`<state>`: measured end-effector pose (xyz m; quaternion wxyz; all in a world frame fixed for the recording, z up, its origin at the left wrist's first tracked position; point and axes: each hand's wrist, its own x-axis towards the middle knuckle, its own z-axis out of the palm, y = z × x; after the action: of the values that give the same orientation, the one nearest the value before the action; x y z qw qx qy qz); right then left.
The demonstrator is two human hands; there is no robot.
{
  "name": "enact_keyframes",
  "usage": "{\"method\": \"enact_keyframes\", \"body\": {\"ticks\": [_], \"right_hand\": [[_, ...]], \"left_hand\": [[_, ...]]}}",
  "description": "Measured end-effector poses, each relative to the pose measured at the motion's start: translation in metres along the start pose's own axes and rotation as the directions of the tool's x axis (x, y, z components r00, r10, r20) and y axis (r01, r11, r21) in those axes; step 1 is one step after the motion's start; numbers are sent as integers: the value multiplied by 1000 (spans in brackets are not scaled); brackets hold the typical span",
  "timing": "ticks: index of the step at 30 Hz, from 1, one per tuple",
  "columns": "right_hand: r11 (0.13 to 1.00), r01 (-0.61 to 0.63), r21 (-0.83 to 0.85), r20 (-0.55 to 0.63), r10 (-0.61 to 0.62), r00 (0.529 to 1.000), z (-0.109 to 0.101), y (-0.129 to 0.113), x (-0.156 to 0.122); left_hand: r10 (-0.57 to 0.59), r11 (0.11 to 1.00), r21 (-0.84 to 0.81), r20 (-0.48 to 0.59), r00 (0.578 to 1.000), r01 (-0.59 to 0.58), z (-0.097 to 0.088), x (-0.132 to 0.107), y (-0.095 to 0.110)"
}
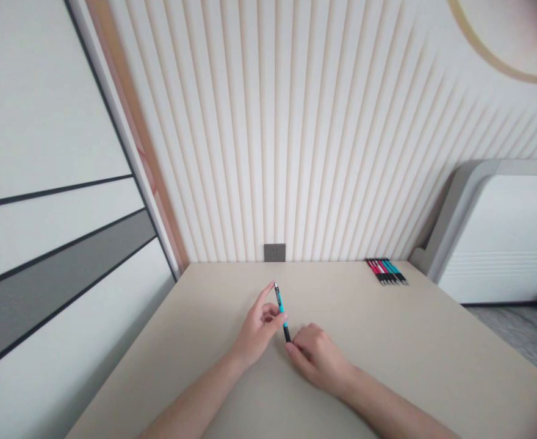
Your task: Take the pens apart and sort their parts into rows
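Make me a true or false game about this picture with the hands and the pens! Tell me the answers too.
1. The left hand holds a teal and black pen. True.
2. The right hand holds a red pen. False: it touches the black lower end of the teal and black pen.
3. A row of pens lies near the far edge of the table. True.
4. The pens in that row stand upright in a cup. False: they lie flat, side by side.
5. A wall socket is just above the table's far edge. True.
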<state>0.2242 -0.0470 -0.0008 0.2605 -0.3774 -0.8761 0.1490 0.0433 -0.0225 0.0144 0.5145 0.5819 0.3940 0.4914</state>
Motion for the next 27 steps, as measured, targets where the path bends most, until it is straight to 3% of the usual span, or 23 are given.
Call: {"method": "enact_keyframes", "body": {"ticks": [4, 12, 27], "right_hand": [[999, 36, 31, 17, -37, 999, -7, 9, -1], [993, -91, 71, -64, 96, 993, -23, 35, -6], [993, -20, 119, -54, 27, 998, -24, 27, -6]], "left_hand": [[0, 998, 61, 54, 999, -3, -3, -1, -1], [-45, 994, 106, 70, 997, 38, -4, -2, 5], [-43, 988, 151, 109, 993, 26, -9, -5, 13]]}}
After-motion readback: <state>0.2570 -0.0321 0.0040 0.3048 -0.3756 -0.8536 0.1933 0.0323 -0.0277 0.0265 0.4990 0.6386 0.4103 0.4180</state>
